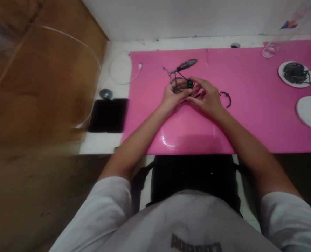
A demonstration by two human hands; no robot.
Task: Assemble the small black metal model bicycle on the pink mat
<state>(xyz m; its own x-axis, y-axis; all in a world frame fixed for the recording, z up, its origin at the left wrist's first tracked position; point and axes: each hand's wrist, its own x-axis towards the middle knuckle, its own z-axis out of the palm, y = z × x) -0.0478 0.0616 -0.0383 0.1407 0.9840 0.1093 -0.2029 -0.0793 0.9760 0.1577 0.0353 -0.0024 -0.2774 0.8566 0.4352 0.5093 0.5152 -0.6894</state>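
Note:
A small dark model bicycle (180, 71) lies on the pink mat (250, 119), one wheel pointing toward the wall. My left hand (172, 96) grips its lower frame from the left. My right hand (208, 98) closes in from the right, fingertips pinching at a small dark block on the frame near the other wheel. Which small part the right fingers hold is too small to tell. A curved black fender piece (227, 98) lies loose on the mat just right of my right hand.
A white plate (283, 75) with several dark parts sits at the right, a bare white plate (310, 112) below it. A clear bottle (272, 49) lies at the back. Left of the mat are a black phone (108, 114), a white cable (124, 71) and a round weight (105, 93).

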